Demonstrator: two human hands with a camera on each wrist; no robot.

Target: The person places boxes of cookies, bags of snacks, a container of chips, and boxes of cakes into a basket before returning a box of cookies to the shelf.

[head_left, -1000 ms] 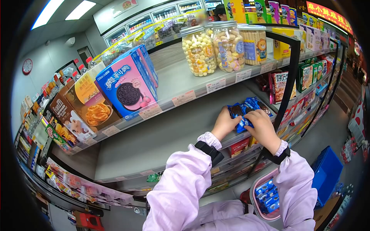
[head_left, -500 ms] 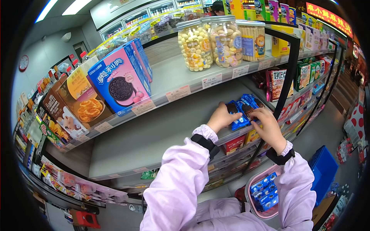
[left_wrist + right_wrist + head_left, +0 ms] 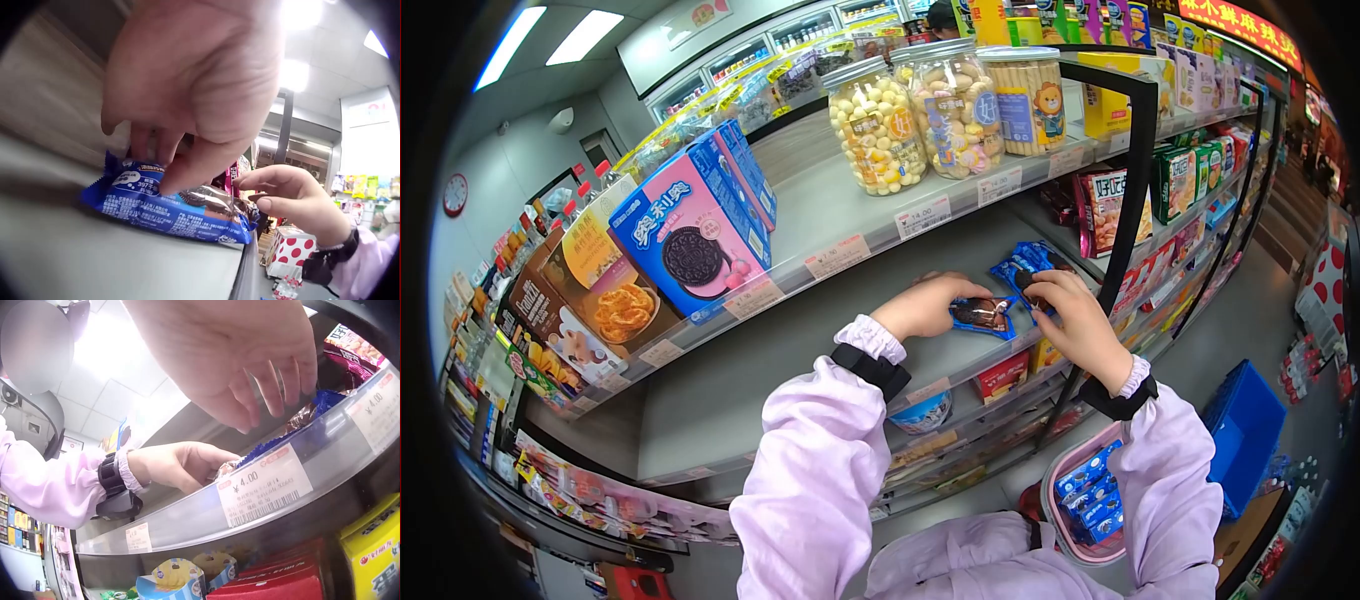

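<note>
One blue packet (image 3: 983, 317) lies on the shelf (image 3: 800, 350) between the hands, right of the left hand (image 3: 920, 305), its long axis running crosswise toward the right hand (image 3: 1083, 325). The left pinches it between thumb and fingers, palm down; the right, loosely bent and partly open, reaches over more packets (image 3: 1020, 262), contact uncertain.

Left hand (image 3: 924, 305) curled, right hand (image 3: 1084, 324) relaxed.
</note>
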